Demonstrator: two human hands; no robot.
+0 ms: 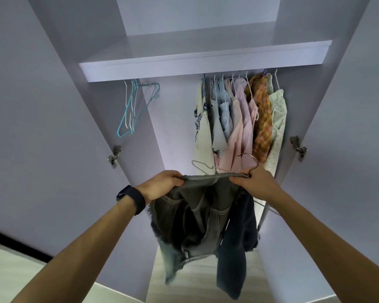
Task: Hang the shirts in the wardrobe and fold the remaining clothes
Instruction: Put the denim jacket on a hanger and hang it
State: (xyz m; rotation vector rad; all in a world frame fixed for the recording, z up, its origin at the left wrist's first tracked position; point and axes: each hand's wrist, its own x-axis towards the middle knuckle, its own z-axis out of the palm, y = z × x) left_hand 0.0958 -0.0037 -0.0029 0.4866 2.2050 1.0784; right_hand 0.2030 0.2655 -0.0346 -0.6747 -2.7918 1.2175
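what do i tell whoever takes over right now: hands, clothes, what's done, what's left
Left hand: grips one end of the denim garment's top edge.
Right hand: grips the other end together with a wire hanger.
Both are held in front of the open wardrobe, below the hung clothes.
Done: a row of shirts hangs on the right side; empty hangers hang on the left.
Left: get the denim onto its hanger and hang it. Clothes to fold are not in view.

Single view: my one head camera faces straight into the open wardrobe point(175, 127) from close by, floor point(9, 270) at bottom edge.
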